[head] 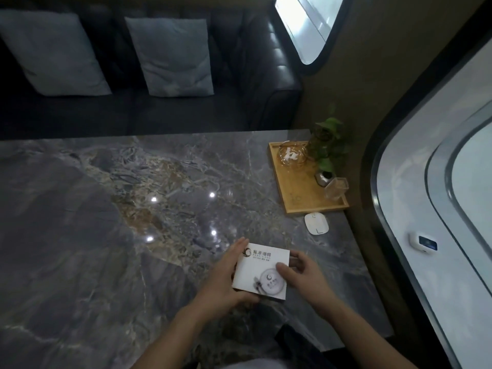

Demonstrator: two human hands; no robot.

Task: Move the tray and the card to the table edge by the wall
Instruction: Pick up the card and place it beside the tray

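Item 1, card (262, 272): white, printed w/ logo and a round motif. Held over the near part of the marble table (106, 209), tilted a bit; whether it touches the top I can't tell.

Hands: my left hand (226, 280) is closed around the card's left side, fingers under, thumb at the top corner. My right hand (300, 272) pinches the right side, thumb on the face, fingers behind. Both narrow, both gripping the card.

Item 2, tray (300, 187): bamboo, already at the table edge by the wall (372, 89), far right. Looks placed, so card is prob. what's left.

On tray: glass bowl (291, 155), potted plant (328, 145) in small grey pot, clear glass cup (336, 189).

Item 3, white remote-like pad (316, 222): flat on table, just beside the tray's near end, close to the wall edge.

Risks, my guess:
- Spot for the card is tight: the pad sits right where I'd put it. Card could land on it or nudge it off the edge.
- Reaching too far fwd may clip the cup or plant leaves; both tippable.
- Polished marble, thin card: may slide if dropped flat near the edge and slip down the gap by the wall.

Surroundings: dark sofa (253, 75) w/ two grey cushions (173, 57) behind table; curved windows (466, 182) right. Nothing else btwn card and tray.
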